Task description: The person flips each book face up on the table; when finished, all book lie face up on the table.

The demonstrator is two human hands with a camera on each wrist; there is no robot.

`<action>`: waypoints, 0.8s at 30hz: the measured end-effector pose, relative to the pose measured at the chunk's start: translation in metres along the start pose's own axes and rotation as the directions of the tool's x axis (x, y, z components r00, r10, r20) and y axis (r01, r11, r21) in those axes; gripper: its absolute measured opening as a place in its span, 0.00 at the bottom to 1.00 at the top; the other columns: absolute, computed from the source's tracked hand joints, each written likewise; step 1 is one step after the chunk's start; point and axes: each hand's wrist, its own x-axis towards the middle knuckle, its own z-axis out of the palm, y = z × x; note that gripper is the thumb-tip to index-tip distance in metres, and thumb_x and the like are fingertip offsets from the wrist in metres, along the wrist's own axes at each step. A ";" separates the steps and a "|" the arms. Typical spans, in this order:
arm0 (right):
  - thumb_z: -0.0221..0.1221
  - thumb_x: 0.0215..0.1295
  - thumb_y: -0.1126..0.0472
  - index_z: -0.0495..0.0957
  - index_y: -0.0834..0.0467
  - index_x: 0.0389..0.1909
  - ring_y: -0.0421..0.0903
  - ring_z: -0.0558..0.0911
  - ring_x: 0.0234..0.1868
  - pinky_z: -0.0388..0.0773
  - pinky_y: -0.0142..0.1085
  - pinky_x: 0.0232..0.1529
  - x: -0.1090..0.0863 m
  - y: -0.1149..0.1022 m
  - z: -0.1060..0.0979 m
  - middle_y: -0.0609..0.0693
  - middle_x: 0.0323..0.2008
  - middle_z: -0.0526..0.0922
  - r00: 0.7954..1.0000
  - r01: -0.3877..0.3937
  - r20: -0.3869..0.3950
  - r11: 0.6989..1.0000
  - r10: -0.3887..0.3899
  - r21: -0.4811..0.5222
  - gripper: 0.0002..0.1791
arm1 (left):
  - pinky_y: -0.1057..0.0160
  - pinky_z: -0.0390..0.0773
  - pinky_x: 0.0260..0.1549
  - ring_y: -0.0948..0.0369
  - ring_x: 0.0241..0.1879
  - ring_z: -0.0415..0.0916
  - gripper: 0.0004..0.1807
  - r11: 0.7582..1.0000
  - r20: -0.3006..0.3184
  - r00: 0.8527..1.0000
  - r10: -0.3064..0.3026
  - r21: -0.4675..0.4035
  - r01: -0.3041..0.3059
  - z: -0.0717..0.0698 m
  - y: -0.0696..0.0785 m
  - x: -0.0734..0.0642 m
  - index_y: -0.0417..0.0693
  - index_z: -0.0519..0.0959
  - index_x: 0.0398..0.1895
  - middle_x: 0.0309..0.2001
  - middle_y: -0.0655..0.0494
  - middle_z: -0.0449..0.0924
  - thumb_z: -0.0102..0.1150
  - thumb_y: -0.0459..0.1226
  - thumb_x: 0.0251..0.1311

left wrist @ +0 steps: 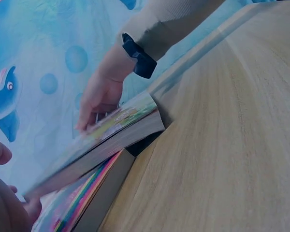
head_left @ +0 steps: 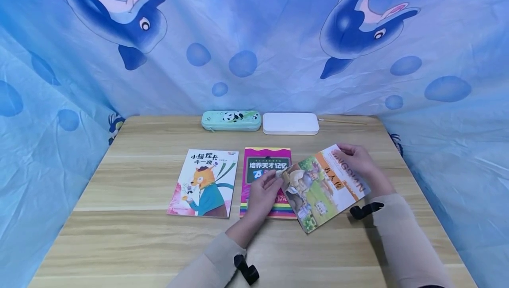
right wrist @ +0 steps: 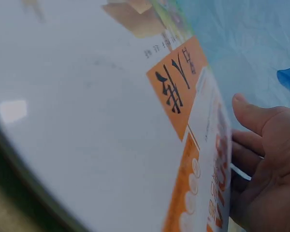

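A thick paperback book [head_left: 318, 193] with a white, orange and green illustrated cover is held tilted over the right part of a purple book [head_left: 262, 155]. My left hand [head_left: 263, 193] pinches its left corner. At its upper right edge my right hand [head_left: 359, 164] holds on, fingers [right wrist: 246, 150] bent behind the cover and thumb apart from it in the right wrist view. The left wrist view has the raised paperback's page edge [left wrist: 111, 145] above the purple book's page block [left wrist: 106, 193]. To the left lies a picture book [head_left: 204, 186] with an orange cartoon animal.
Along the table's back edge lie a mint panda pencil case [head_left: 231, 121], a white flat case [head_left: 290, 123] and a thin brush-like stick [head_left: 343, 121]. Blue dolphin-print cloth [head_left: 270, 27] hangs behind the wooden table [head_left: 119, 199] and at both sides.
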 end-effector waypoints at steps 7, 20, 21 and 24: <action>0.56 0.75 0.46 0.69 0.64 0.70 0.63 0.72 0.65 0.67 0.57 0.68 -0.005 0.008 0.005 0.66 0.64 0.74 0.999 0.033 -0.015 0.999 -0.033 -0.031 0.33 | 0.52 0.70 0.67 0.50 0.69 0.69 0.23 0.996 0.054 0.997 0.056 0.071 -0.060 -0.004 0.001 0.005 0.46 0.76 0.65 0.66 0.51 0.75 0.62 0.40 0.69; 0.57 0.75 0.46 0.73 0.68 0.64 0.63 0.76 0.59 0.75 0.54 0.58 -0.044 0.025 -0.012 0.68 0.58 0.78 0.997 0.046 -0.048 0.988 -0.054 -0.150 0.32 | 0.51 0.71 0.66 0.53 0.67 0.71 0.23 0.969 0.175 0.981 0.088 0.212 -0.124 -0.009 0.003 0.029 0.49 0.76 0.66 0.64 0.55 0.77 0.61 0.41 0.70; 0.58 0.74 0.46 0.74 0.69 0.63 0.62 0.77 0.56 0.76 0.52 0.55 -0.047 0.027 -0.013 0.67 0.56 0.79 0.997 0.046 -0.054 0.986 -0.055 -0.163 0.31 | 0.51 0.72 0.66 0.54 0.67 0.71 0.23 0.966 0.178 0.981 0.080 0.230 -0.121 -0.009 0.003 0.031 0.50 0.76 0.66 0.64 0.56 0.77 0.61 0.42 0.69; 0.60 0.73 0.46 0.75 0.70 0.60 0.60 0.79 0.52 0.78 0.43 0.48 -0.056 0.033 -0.017 0.67 0.51 0.81 0.997 0.038 -0.061 0.980 -0.050 -0.197 0.31 | 0.50 0.72 0.65 0.53 0.67 0.71 0.23 0.961 0.187 0.980 0.068 0.252 -0.115 -0.006 0.004 0.037 0.50 0.77 0.66 0.64 0.56 0.77 0.61 0.44 0.69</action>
